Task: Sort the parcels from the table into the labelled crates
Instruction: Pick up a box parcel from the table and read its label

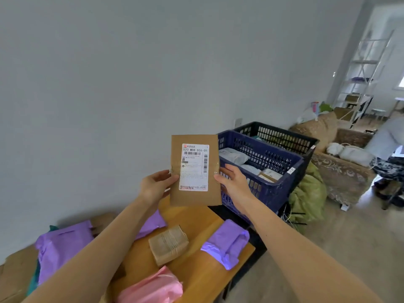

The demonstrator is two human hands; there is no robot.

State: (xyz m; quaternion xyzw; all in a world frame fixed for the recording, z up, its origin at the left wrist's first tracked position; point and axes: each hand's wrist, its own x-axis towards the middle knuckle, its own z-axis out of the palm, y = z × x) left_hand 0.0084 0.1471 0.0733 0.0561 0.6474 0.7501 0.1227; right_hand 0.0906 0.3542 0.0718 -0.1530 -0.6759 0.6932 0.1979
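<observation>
1. We saw both forearms stretched forward and up from the bottom corners, meeting at a flat cardboard parcel (194,169) held upright in the air above the far end of the table (196,217).
2. The left hand (156,185) pinched the parcel's left edge, thumb on the front face and fingers curled behind.
3. The right hand (232,182) gripped the right edge the same way, thumb in front and fingers behind.
4. The parcel's white shipping label (194,167) faced us, with barcodes and a top line reading "523 M88 D55-05".
5. Behind the parcel and the right hand stood a blue crate (269,193) with packages inside. The parcel covered the crate's near left corner.
6. A black crate (282,136) sat just beyond the blue one, against the wall.
7. On the table lay a taped brown bundle (168,243), a purple bag (226,242) at the right edge and a pink bag (153,287) nearest us.
8. The left forearm crossed over another purple parcel (152,224), and a larger purple mailer (63,243) lay at the far left.
9. A green sack (308,197) leaned beside the crates, with a patterned sofa (341,171) further right.
</observation>
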